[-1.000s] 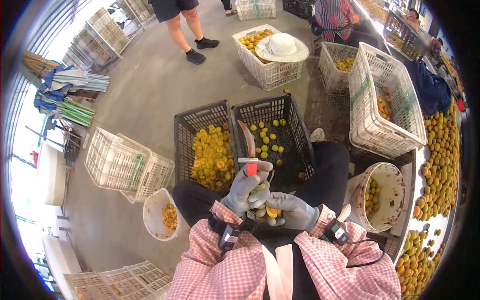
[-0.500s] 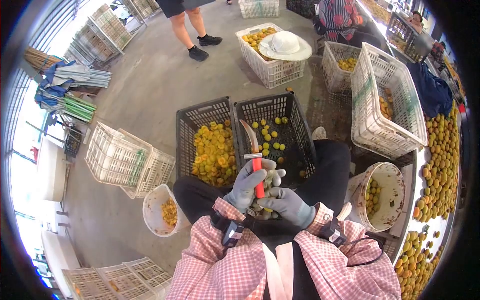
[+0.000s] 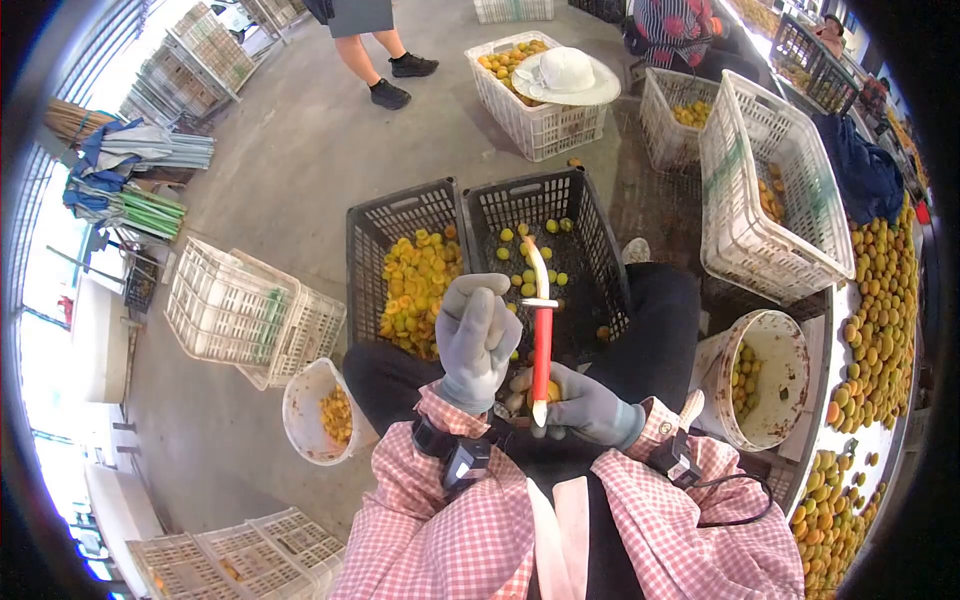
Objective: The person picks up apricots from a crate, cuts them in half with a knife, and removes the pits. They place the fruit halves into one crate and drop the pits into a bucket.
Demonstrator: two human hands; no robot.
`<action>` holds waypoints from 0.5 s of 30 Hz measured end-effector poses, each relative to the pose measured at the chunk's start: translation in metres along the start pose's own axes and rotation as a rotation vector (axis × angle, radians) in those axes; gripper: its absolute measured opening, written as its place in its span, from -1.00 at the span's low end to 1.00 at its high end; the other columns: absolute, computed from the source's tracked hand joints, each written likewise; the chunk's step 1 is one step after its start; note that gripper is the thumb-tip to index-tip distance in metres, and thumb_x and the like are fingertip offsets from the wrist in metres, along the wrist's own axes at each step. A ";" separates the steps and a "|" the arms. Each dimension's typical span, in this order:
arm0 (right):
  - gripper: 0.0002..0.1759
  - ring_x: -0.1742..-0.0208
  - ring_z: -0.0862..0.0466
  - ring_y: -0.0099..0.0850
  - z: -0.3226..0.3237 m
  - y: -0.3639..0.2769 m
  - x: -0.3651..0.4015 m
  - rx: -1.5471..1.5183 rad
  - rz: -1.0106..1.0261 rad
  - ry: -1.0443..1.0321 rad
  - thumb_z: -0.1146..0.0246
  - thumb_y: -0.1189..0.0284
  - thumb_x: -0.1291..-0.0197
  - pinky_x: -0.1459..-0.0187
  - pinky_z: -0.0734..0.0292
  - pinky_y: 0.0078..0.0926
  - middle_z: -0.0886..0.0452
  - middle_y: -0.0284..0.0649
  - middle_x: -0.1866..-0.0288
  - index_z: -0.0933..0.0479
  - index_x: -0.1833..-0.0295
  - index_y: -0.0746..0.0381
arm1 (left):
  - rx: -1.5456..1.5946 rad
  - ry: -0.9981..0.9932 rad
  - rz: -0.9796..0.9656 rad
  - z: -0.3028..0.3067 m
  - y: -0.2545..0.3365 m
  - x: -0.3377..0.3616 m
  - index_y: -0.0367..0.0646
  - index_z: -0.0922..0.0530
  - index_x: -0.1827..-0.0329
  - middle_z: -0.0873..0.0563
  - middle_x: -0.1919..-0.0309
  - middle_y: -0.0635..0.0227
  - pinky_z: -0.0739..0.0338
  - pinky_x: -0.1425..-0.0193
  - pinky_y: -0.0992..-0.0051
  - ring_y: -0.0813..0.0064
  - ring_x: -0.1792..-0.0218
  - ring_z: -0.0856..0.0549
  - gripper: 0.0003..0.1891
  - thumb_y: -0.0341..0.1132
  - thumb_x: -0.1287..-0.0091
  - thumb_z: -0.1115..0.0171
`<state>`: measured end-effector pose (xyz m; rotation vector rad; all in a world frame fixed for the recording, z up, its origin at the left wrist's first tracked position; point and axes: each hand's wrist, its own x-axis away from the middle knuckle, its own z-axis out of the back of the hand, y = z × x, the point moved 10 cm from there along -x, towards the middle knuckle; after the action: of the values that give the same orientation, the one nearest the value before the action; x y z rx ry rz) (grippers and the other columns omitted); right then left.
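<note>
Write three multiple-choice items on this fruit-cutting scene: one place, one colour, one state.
1. The hat lies: A on a white crate; B on a chair; C on a shelf.
2. The knife handle is: A blue; B red; C green.
3. The right hand is: A shut on a fruit; B open flat; C out of view.
Answers: A, its brim rests on the crate's rim; B, red shows below the blade; A, gloved fingers curl round the yellow fruit.

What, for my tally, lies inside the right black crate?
The crate holds a few scattered yellow fruits. The knife and left hand hide its near end.
</note>
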<state>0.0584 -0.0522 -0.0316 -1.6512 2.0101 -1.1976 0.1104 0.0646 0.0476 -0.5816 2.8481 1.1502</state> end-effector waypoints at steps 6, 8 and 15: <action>-0.54 0.20 -0.66 -0.51 -0.009 0.006 0.003 -0.167 -0.093 -0.012 -0.25 0.51 -0.19 0.28 -0.48 -0.66 -0.59 -0.20 -0.10 -0.37 -0.22 0.22 | -0.372 0.008 0.066 0.001 -0.016 0.013 -0.31 -0.54 0.08 -0.43 0.70 0.54 -0.12 0.68 0.68 0.79 0.75 -0.29 -0.81 -0.33 -0.45 -0.13; -0.62 0.24 -0.68 -0.48 0.028 0.014 -0.003 0.028 -0.153 0.158 -0.22 0.48 -0.18 0.30 -0.51 -0.63 -0.63 -0.20 0.02 -0.44 -0.14 0.23 | -0.560 -0.044 0.228 0.017 -0.041 0.012 -0.32 -0.55 0.07 -0.50 0.69 0.49 -0.27 0.63 0.66 0.73 0.73 -0.40 -0.74 -0.25 -0.46 -0.13; -0.85 0.44 -0.60 -0.56 0.196 -0.082 -0.009 -0.031 0.220 0.604 -0.22 0.47 -0.27 0.46 -0.48 -0.68 -0.67 -0.26 0.33 -0.54 0.07 0.23 | -0.652 -0.013 0.231 0.087 -0.032 -0.006 -0.32 -0.54 0.02 -0.64 0.53 0.38 -0.52 0.38 0.59 0.56 0.47 -0.65 -0.72 -0.24 -0.50 -0.05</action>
<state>0.2475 -0.1264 -0.0948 -1.1140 2.4761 -1.7293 0.1161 0.1045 -0.0365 -0.2401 2.5321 2.1297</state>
